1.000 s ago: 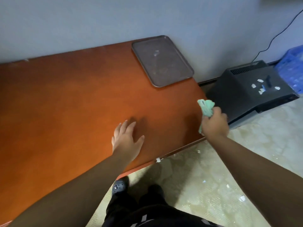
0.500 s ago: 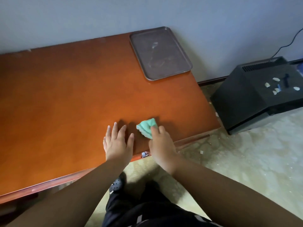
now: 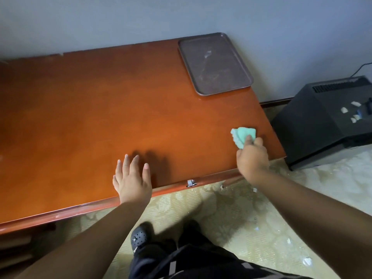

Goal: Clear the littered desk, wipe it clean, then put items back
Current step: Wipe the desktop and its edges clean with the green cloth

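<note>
The orange-brown desk (image 3: 80,117) fills the left and middle of the view, its back edge against a grey wall. The left hand (image 3: 131,182) reaches in over the front edge, palm down, with straight, slightly spread fingers pointing toward the wall and holding nothing. Its shadow falls just to the right of the fingers, and whether the palm touches the wood cannot be told. Below it a dark perforated shoe (image 3: 138,237) stands on the pale patterned floor (image 3: 221,214). Just right of the hand a small metal latch (image 3: 190,183) sits on the desk's front lip. At the far right corner of the desk a scuffed brown tray (image 3: 215,77) lies flat, close to the wall. Near the right front corner a crumpled mint-green cloth (image 3: 241,134) lies against the desk top. The right hand (image 3: 252,158) grips its near end, fingers curled around it and the wrist over the desk's edge. Right of the desk, a black box (image 3: 312,127) on the floor carries white paper scraps (image 3: 344,110) and a small blue mark too small to read. More scraps (image 3: 307,261) litter the floor at lower right.
</note>
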Motion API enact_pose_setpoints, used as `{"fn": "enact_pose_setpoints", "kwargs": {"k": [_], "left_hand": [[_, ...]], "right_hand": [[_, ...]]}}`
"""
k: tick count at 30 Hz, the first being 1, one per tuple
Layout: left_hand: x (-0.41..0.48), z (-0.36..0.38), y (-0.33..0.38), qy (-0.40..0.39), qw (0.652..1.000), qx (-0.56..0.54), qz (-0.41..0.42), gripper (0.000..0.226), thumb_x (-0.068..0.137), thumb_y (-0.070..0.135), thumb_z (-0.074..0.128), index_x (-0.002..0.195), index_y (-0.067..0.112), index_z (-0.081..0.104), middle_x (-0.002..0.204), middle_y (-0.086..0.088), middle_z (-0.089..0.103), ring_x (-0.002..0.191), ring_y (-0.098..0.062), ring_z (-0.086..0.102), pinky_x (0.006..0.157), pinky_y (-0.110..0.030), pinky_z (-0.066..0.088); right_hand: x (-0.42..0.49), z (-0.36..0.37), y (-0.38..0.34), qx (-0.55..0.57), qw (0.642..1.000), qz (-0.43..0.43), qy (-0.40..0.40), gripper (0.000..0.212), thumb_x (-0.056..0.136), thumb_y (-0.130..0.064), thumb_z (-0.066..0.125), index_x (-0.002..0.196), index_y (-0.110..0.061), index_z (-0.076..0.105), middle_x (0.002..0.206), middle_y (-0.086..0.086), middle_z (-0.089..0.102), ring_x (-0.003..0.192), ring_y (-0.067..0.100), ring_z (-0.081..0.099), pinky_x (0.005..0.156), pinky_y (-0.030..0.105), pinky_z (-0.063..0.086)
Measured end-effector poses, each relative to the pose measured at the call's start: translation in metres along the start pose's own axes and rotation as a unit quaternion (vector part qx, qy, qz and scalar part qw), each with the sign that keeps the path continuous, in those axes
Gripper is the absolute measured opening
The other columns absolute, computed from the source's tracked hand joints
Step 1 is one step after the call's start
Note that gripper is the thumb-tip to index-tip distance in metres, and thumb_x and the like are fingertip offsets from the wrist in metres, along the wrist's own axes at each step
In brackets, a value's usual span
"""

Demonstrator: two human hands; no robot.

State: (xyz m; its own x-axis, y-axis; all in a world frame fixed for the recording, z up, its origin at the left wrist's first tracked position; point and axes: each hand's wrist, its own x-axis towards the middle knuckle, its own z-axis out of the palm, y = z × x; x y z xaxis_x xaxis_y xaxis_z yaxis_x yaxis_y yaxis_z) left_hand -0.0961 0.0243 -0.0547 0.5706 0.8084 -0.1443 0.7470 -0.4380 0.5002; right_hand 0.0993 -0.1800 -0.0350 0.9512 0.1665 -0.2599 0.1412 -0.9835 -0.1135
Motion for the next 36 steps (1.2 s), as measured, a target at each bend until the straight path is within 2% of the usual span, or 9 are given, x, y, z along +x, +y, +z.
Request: {"fn": "enact_pose_setpoints", "kwargs": {"k": [3,7,15,20,23,26,29,33,36], "left_hand": [[0.001,-0.008,-0.014,0.003,1.000,-0.009,-0.004,0.045,0.099,0.034,0.036,0.141,0.017,0.041,0.155,-0.001,0.023,0.145,-0.020,0.005,0.115,-0.043,0.005],[0.003,-0.028,-0.039,0.018,0.999,-0.028,0.001,0.056,0.095,0.046,0.027,0.140,0.016,0.043,0.155,-0.002,0.025,0.145,-0.021,0.007,0.115,-0.045,0.007],[-0.005,-0.098,-0.134,0.024,0.999,-0.007,-0.043,0.063,0.089,0.050,0.020,0.140,0.021,0.042,0.156,0.000,0.022,0.146,-0.020,0.005,0.114,-0.042,0.006],[0.002,-0.139,-0.183,0.014,0.999,-0.001,-0.053,0.045,0.099,0.038,0.031,0.141,0.024,0.040,0.157,0.002,0.018,0.146,-0.019,0.003,0.115,-0.040,0.005],[0.008,-0.161,-0.214,0.033,0.995,-0.016,-0.094,0.046,0.100,0.038,0.031,0.143,0.023,0.037,0.157,0.001,0.019,0.146,-0.018,0.004,0.115,-0.040,0.005],[0.007,-0.176,-0.247,0.048,0.990,-0.013,-0.128,0.048,0.099,0.039,0.033,0.144,0.023,0.035,0.157,0.002,0.019,0.145,-0.018,0.005,0.115,-0.042,0.007],[0.000,-0.182,-0.271,0.056,0.987,-0.021,-0.147,0.048,0.099,0.037,0.036,0.144,0.020,0.036,0.156,-0.001,0.020,0.145,-0.020,0.007,0.114,-0.041,0.009],[-0.004,-0.187,-0.284,0.032,0.989,-0.019,-0.142,0.048,0.099,0.038,0.034,0.145,0.023,0.034,0.157,0.000,0.018,0.145,-0.021,0.005,0.115,-0.041,0.010],[-0.001,-0.192,-0.288,0.018,0.991,-0.027,-0.131,0.048,0.099,0.040,0.032,0.146,0.027,0.032,0.158,0.003,0.014,0.146,-0.019,0.002,0.115,-0.043,0.009]], "right_hand": [[-0.041,0.017,-0.044,0.001,0.996,-0.081,-0.023,0.058,0.100,-0.025,0.033,0.150,-0.006,0.010,0.137,0.014,0.029,0.110,0.026,0.044,0.091,0.033,0.041],[-0.084,0.038,-0.107,-0.002,0.988,-0.146,-0.059,0.060,0.100,-0.024,0.034,0.150,-0.007,0.007,0.140,0.010,0.027,0.112,0.024,0.041,0.092,0.029,0.038],[-0.160,0.069,-0.238,0.040,0.978,-0.179,-0.096,0.058,0.098,-0.018,0.036,0.150,-0.007,0.012,0.143,0.009,0.028,0.113,0.027,0.043,0.091,0.031,0.040],[-0.196,0.078,-0.319,0.153,0.941,-0.242,-0.179,0.048,0.095,-0.017,0.041,0.143,-0.015,0.037,0.130,0.012,0.044,0.115,0.031,0.051,0.092,0.031,0.040],[-0.184,0.060,-0.334,0.205,0.951,-0.206,-0.109,0.047,0.094,-0.014,0.043,0.141,-0.019,0.042,0.121,0.014,0.050,0.111,0.031,0.053,0.091,0.029,0.038],[-0.159,0.045,-0.300,0.120,0.985,-0.121,0.009,0.049,0.092,-0.016,0.046,0.141,-0.016,0.040,0.117,0.016,0.047,0.108,0.033,0.050,0.091,0.033,0.039],[-0.158,0.055,-0.273,0.062,0.998,-0.005,0.012,0.052,0.092,-0.017,0.048,0.141,-0.008,0.035,0.126,0.018,0.038,0.113,0.037,0.045,0.090,0.038,0.041],[-0.197,0.092,-0.321,0.053,0.996,-0.072,-0.021,0.059,0.095,-0.017,0.044,0.148,-0.009,0.019,0.137,0.014,0.030,0.115,0.033,0.041,0.092,0.035,0.039],[-0.237,0.114,-0.384,0.104,0.976,-0.161,-0.103,0.052,0.095,-0.017,0.041,0.145,-0.014,0.026,0.138,0.011,0.033,0.117,0.031,0.044,0.094,0.031,0.037]]}}
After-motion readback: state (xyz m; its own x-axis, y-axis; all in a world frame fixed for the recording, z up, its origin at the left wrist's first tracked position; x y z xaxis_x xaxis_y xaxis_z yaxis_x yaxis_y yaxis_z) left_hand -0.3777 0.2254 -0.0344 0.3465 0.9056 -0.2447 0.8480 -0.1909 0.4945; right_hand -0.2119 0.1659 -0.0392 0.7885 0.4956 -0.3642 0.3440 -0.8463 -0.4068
